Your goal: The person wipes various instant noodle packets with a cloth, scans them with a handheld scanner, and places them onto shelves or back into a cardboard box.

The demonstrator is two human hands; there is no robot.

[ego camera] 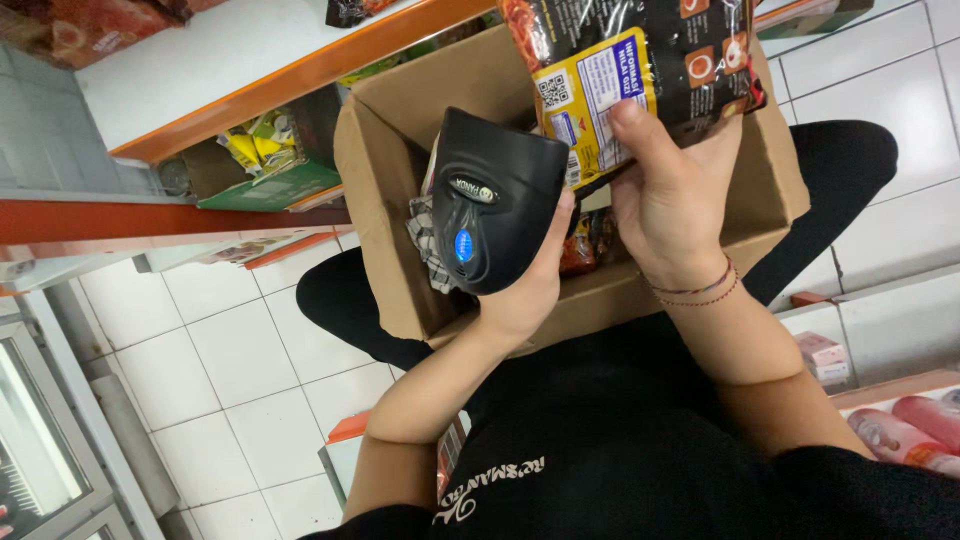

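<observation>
My left hand [532, 288] grips a black handheld barcode scanner [492, 200] with a blue button, its head pointing toward the packet. My right hand [668, 190], red thread bracelets at the wrist, holds up a dark snack packet [640, 55] by its lower edge, the yellow and white label panel facing me. Both hands hover over an open cardboard box [378, 170] resting on my lap. More reddish packets [592, 240] lie inside the box, partly hidden behind the scanner and my hands.
A white shelf with an orange edge [300, 75] runs along the upper left, with a green carton of yellow packets [265, 160] beneath it. Pink packages [900, 430] sit on a low shelf at the right. White floor tiles [230, 380] lie at the left.
</observation>
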